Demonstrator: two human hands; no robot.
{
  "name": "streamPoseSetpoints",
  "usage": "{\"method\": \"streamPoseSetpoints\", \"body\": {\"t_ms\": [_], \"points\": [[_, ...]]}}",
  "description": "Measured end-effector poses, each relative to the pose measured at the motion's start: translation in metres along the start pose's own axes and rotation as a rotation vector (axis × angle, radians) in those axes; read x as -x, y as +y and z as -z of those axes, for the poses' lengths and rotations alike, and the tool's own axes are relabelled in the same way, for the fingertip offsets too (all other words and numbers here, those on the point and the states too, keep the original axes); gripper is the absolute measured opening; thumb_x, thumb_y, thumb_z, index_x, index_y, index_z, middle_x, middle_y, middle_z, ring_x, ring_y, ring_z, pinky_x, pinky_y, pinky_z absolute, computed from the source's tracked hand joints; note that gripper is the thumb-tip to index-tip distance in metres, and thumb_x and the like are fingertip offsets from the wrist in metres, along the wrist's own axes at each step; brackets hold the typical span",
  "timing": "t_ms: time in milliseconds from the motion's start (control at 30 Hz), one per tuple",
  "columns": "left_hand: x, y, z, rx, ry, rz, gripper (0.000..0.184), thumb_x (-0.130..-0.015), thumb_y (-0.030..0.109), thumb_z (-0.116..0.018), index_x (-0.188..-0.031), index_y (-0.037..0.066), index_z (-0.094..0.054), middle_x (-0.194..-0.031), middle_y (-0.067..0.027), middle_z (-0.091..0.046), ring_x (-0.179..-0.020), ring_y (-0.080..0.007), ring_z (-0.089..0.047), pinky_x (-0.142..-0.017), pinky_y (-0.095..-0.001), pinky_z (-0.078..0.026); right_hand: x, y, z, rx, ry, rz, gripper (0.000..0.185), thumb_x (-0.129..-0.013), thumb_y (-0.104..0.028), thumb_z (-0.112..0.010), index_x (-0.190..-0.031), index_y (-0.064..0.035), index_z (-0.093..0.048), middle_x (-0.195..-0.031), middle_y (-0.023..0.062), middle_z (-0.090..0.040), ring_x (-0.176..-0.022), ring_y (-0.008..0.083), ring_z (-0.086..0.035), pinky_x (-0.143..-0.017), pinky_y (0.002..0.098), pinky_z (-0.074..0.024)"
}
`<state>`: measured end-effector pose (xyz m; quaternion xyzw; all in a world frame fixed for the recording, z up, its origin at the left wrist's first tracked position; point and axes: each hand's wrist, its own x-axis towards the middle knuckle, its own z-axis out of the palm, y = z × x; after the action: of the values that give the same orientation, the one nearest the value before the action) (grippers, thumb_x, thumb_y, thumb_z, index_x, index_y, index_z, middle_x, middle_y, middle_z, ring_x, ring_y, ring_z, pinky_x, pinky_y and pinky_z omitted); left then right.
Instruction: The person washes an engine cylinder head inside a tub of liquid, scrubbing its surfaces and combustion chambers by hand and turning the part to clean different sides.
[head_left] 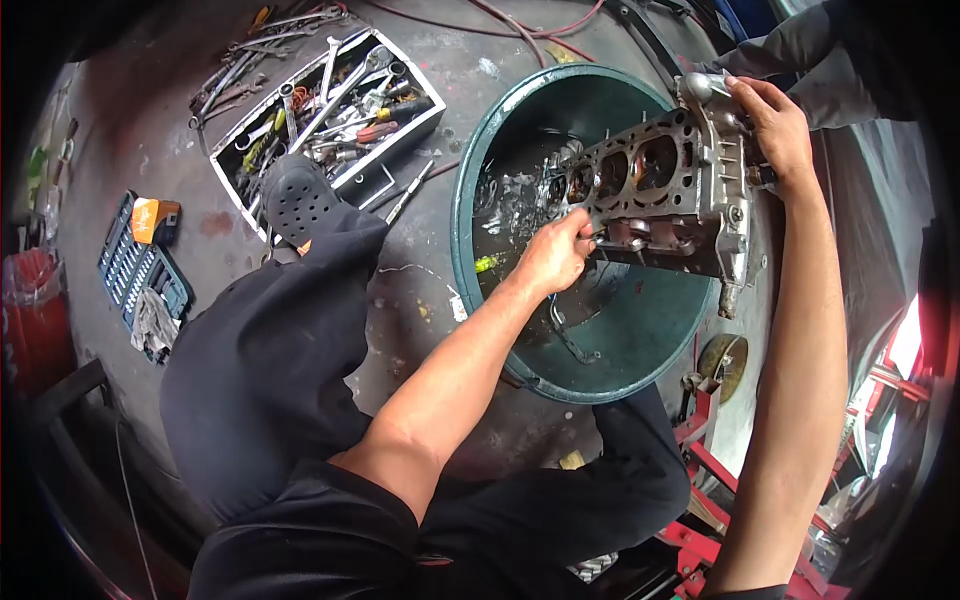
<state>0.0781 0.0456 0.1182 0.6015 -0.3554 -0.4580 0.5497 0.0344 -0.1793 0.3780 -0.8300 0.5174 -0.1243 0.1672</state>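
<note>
A metal engine cylinder head [690, 190], with several round chambers along its face, rests tilted across the right side of a green tub [462, 230]. My right hand [775, 130] is wrapped around its upper right end. At its lower left edge, my left hand [555, 252] is closed in a pinch, and what lies between the fingers is too small or hidden to name. Dark, shiny liquid [500, 225] covers the tub's bottom, with a yellow-green piece [486, 263] and a dark strip-like part [570, 335] inside.
A white-edged toolbox [425, 85] full of wrenches and screwdrivers stands at the upper left. An open socket set [125, 265] lies further left, a small orange box [155, 220] on it. A red metal frame [710, 455] is at lower right. Red hoses [440, 18] cross the floor behind.
</note>
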Motion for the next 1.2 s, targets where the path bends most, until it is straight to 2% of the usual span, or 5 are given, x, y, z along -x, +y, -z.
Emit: {"method": "streamPoseSetpoints", "body": {"t_ms": [200, 467, 633, 767, 1200], "points": [[-0.008, 0.021, 0.027, -0.19, -0.108, -0.124, 0.012, -0.087, 0.005, -0.057, -0.099, 0.004, -0.056, -0.09, -0.0225, -0.065, -0.091, -0.0431, -0.062, -0.076, -0.049, -0.048, -0.001, 0.001, 0.0, -0.025, -0.024, -0.018, 0.048, -0.084, -0.045, -0.072, -0.112, -0.0052, -0.071, -0.099, 0.0039, -0.072, -0.092, 0.0099, -0.063, -0.086, 0.0239, -0.0454], [-0.009, 0.013, 0.011, 0.031, -0.018, -0.229, 0.027, -0.072, 0.014, -0.079, -0.086, 0.001, -0.06, -0.089, -0.0166, -0.064, -0.091, -0.034, -0.064, -0.08, -0.0415, -0.05, 0.0, 0.001, -0.001, -0.012, -0.016, -0.012, 0.044, -0.085, -0.042, -0.071, -0.111, -0.0073, -0.072, -0.099, 0.0031, -0.071, -0.092, 0.0101, -0.063, -0.086, 0.024, -0.0455], [-0.029, 0.02, -0.002, -0.047, 0.095, -0.257, 0.044, -0.076, 0.012, -0.079, -0.107, 0.003, -0.049, -0.09, -0.0178, -0.065, -0.088, -0.0361, -0.065, -0.079, -0.0439, -0.05, 0.0, 0.001, -0.001, 0.034, -0.026, 0.011, 0.04, -0.09, -0.038, -0.068, -0.114, -0.0052, -0.069, -0.102, 0.0017, -0.069, -0.094, 0.0085, -0.06, -0.087, 0.0223, -0.0438], [-0.032, 0.01, -0.002, -0.285, 0.027, -0.174, 0.03, -0.081, 0.028, -0.075, -0.078, 0.001, -0.061, -0.076, -0.0181, -0.064, -0.084, -0.0384, -0.063, -0.074, -0.0453, -0.05, -0.008, 0.015, 0.001, -0.039, -0.046, 0.037, 0.041, -0.089, -0.04, -0.069, -0.114, -0.0073, -0.07, -0.102, 0.0022, -0.069, -0.094, 0.0087, -0.06, -0.087, 0.0236, -0.0448], [-0.028, 0.015, 0.002, -0.508, 0.091, -0.509, 0.03, -0.086, 0.033, -0.067, -0.074, 0.005, -0.064, -0.081, -0.0112, -0.07, -0.086, -0.0321, -0.067, -0.073, -0.044, -0.054, -0.006, 0.013, 0.001, -0.121, -0.062, 0.021, 0.045, -0.087, -0.041, -0.071, -0.111, -0.0038, -0.07, -0.101, 0.003, -0.07, -0.095, 0.0098, -0.061, -0.086, 0.0237, -0.0447]]}}
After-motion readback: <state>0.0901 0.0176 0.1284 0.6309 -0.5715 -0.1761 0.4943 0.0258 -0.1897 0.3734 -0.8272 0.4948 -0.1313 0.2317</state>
